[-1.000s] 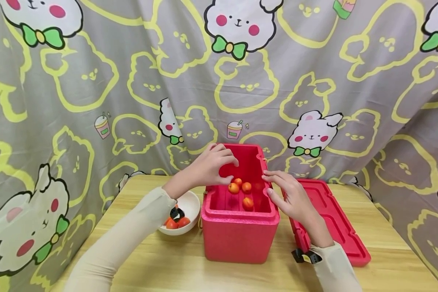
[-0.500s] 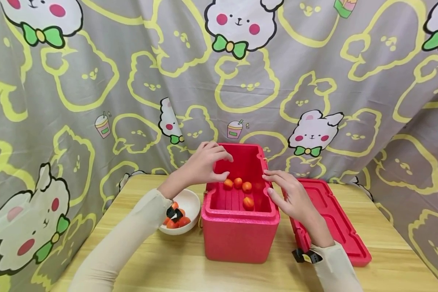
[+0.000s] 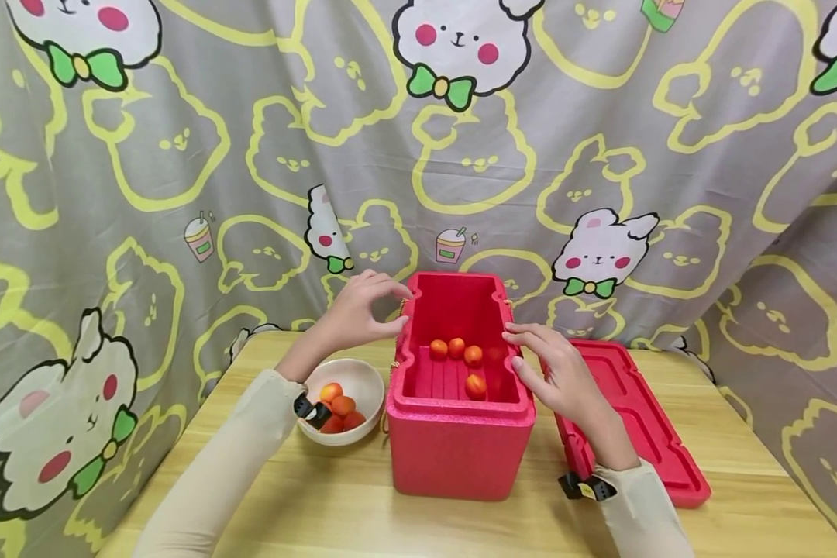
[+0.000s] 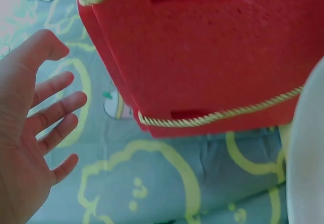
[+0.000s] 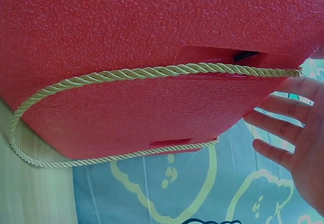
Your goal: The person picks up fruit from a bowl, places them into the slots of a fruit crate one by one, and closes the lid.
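Observation:
An open red foam box (image 3: pixel 460 442) stands mid-table with several small orange fruits (image 3: pixel 473 356) on its ribbed floor. My left hand (image 3: pixel 359 310) hovers just left of the box's back left corner, above a white bowl (image 3: pixel 363 380) of more fruits (image 3: pixel 342 405). Its fingers are spread and it holds nothing; the left wrist view shows the bare palm (image 4: pixel 30 133) beside the box wall (image 4: pixel 202 57). My right hand (image 3: pixel 551 372) is at the box's right rim with straight fingers (image 5: pixel 283 127), also holding nothing.
The box's red lid (image 3: pixel 642 426) lies flat on the wooden table (image 3: pixel 335 504), right of the box and behind my right forearm. A gold rope handle (image 5: pixel 152 72) runs along the box's side. A cartoon-print curtain (image 3: pixel 181 155) hangs close behind the table.
My left hand has drawn back to the left, from over the box's opening to outside its left wall. One fruit inside shifted slightly left. The right hand has stayed put.

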Tool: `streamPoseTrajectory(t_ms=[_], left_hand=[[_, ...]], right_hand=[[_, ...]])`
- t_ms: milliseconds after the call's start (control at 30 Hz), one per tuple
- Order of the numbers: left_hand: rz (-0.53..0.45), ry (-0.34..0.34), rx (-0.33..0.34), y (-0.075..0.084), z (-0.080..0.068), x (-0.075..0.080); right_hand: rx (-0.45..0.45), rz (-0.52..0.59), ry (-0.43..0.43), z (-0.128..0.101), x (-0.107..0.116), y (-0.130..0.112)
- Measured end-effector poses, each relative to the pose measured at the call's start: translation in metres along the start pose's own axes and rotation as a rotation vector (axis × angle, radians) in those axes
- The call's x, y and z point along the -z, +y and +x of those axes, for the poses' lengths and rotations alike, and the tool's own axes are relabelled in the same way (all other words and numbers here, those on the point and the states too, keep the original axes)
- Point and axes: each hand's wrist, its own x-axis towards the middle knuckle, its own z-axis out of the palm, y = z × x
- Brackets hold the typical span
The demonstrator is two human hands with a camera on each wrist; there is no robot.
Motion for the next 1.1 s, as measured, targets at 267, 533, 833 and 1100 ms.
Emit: streamPoseTrajectory(t_ms=[267, 533, 833, 1100], left_hand=[[-0.023, 0.033, 0.021, -0.026, -0.022, 0.001], [-0.042, -0.056, 0.097, -0.045, -0.048, -0.002], [-0.066, -0.255, 0.242, -0.058, -0.084, -0.019], [-0.004, -0.360, 0.216, -0.068, -0.102, -0.030]], right_hand=[[-0.006, 0.003, -0.002, -0.001, 0.000, 0.001], [-0.010, 0.012, 0.003, 0.000, -0.002, 0.001], [0.005, 0.002, 0.003, 0.001, -0.001, 0.002], [0.008, 0.003, 0.002, 0.000, -0.002, 0.003]])
